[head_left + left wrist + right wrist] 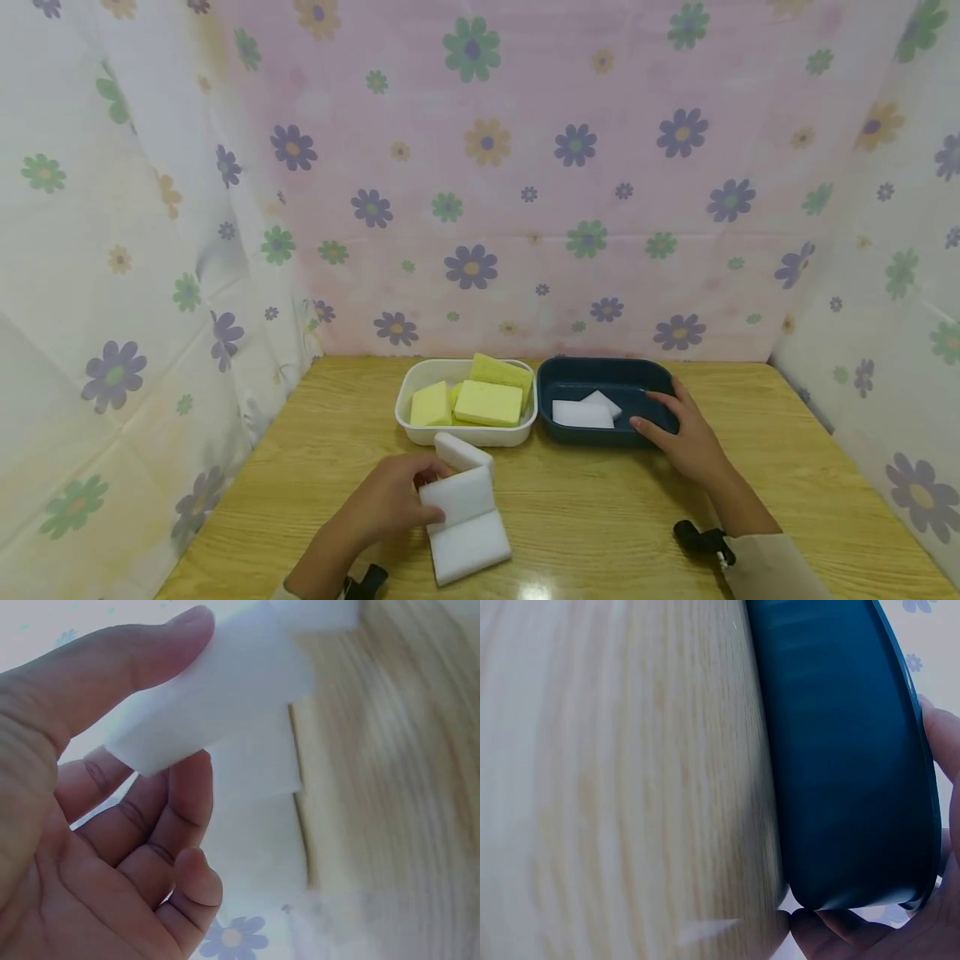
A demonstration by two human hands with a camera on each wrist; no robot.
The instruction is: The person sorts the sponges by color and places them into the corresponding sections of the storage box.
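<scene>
My left hand pinches a white foam sponge between thumb and fingers, close over the table. Under and in front of it lies another white sponge, and a third white sponge leans just behind, near the fingertips. In the left wrist view the thumb presses on the held sponge's face. My right hand grips the right end of a dark blue tub, thumb at the front rim and fingers round the end. White sponges lie inside that tub.
Directly left of the dark tub stands a white tub with several yellow sponges. Both tubs are near the back edge of the wooden table. Flowered cloth hangs behind and at both sides.
</scene>
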